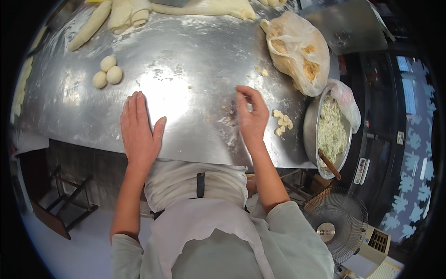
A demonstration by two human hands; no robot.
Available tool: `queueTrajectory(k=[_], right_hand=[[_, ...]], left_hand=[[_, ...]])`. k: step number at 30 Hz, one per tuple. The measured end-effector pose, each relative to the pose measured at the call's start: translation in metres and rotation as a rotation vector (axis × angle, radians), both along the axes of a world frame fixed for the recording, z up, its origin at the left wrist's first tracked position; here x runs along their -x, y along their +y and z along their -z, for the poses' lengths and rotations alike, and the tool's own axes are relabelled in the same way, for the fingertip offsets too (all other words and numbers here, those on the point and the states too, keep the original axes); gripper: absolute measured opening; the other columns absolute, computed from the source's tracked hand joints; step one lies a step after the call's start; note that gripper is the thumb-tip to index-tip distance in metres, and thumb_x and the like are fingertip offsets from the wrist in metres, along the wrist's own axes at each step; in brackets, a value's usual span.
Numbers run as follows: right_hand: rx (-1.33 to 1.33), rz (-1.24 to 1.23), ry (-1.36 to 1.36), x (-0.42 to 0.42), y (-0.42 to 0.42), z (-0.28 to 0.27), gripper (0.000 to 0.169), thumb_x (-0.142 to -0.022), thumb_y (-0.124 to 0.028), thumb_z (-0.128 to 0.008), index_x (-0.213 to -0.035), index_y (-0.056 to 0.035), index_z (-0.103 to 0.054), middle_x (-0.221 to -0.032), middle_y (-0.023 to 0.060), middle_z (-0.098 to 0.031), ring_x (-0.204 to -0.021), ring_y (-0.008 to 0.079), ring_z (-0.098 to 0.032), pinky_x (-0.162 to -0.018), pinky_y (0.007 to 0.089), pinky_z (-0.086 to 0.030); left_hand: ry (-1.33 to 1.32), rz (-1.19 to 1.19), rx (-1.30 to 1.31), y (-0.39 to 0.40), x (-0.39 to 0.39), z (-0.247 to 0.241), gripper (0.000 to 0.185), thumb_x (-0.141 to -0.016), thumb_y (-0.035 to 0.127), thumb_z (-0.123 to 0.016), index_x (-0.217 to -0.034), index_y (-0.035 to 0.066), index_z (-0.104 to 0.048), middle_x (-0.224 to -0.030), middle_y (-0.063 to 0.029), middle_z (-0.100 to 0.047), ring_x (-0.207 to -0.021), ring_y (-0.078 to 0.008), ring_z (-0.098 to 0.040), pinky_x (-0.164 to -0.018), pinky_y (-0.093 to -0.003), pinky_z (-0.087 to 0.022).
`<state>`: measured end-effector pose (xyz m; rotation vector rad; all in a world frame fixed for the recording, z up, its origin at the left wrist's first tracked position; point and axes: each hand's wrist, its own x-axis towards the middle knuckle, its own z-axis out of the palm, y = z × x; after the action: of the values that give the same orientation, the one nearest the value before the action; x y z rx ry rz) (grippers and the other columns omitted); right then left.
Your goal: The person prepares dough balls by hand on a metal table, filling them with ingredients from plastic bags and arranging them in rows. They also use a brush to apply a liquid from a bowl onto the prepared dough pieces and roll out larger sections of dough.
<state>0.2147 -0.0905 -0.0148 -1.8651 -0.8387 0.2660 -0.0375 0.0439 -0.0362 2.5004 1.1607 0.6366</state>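
My left hand lies palm down on the steel tabletop, thumb spread and nothing held. Beyond its fingertips sits a cluster of three round dough balls. My right hand hovers or rests over the floury patch of the table, fingers loosely curled around a gap and slightly blurred. I see nothing in it. Just to its right are several small pale dough pieces in a little heap.
A plastic bag of yellowish crumbs sits at the right. A metal bowl holds shredded pale-green filling and a wooden-handled utensil. Along the far side lie a dough roll, folded dough and a long dough strip. A fan stands lower right.
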Motion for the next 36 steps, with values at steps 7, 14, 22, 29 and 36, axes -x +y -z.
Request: queueTrajectory(k=[7, 14, 22, 29, 36], right_hand=[[-0.031, 0.191, -0.071, -0.05, -0.011, 0.034, 0.038, -0.103, -0.002, -0.06, -0.14, 0.0045, -0.056, -0.14, 0.0209, -0.06, -0.129, 0.0315, -0.06, -0.113, 0.0417, -0.046], [-0.029, 0.246, -0.34, -0.088, 0.029, 0.048, 0.048, -0.097, 0.001, -0.061, -0.144, 0.004, -0.052, -0.143, 0.0266, -0.057, -0.133, 0.0444, -0.054, -0.116, 0.0482, -0.041], [0.107, 0.316, -0.346, -0.122, 0.024, 0.041, 0.033, -0.094, 0.001, -0.065, -0.126, 0.0014, -0.063, -0.12, 0.02, -0.066, -0.115, 0.0392, -0.062, -0.098, 0.0467, -0.049], [0.113, 0.372, -0.259, -0.144, 0.009, 0.031, 0.014, -0.095, -0.003, -0.068, -0.108, 0.0018, -0.066, -0.096, 0.0168, -0.066, -0.079, 0.0326, -0.064, -0.078, 0.0428, -0.054], [-0.024, 0.566, -0.061, -0.119, -0.053, 0.022, 0.012, -0.098, -0.003, -0.064, -0.109, 0.0025, -0.062, -0.099, 0.0135, -0.063, -0.085, 0.0243, -0.061, -0.083, 0.0383, -0.052]], left_hand=[[0.133, 0.243, 0.044, 0.008, -0.094, 0.006, 0.093, -0.1, 0.046, -0.067, -0.166, -0.006, -0.025, -0.171, -0.0252, -0.032, -0.16, -0.0424, -0.027, -0.131, -0.0511, -0.021], [0.066, 0.41, 0.038, -0.002, -0.179, 0.012, 0.084, -0.107, 0.048, -0.058, -0.166, -0.004, -0.027, -0.171, -0.0221, -0.034, -0.16, -0.0396, -0.029, -0.132, -0.0489, -0.022], [-0.228, 0.664, 0.103, 0.016, -0.265, 0.017, 0.058, -0.104, 0.011, -0.058, -0.159, 0.005, -0.042, -0.159, -0.0203, -0.048, -0.144, -0.0408, -0.048, -0.122, -0.0481, -0.039], [-0.228, 0.743, 0.154, 0.022, -0.318, 0.027, 0.053, -0.103, 0.006, -0.056, -0.155, 0.006, -0.048, -0.155, -0.0202, -0.053, -0.144, -0.041, -0.049, -0.122, -0.0483, -0.038], [-0.161, 0.836, 0.187, 0.009, -0.329, 0.022, 0.049, -0.106, 0.012, -0.055, -0.154, 0.007, -0.051, -0.154, -0.0196, -0.056, -0.147, -0.04, -0.047, -0.126, -0.0479, -0.036]])
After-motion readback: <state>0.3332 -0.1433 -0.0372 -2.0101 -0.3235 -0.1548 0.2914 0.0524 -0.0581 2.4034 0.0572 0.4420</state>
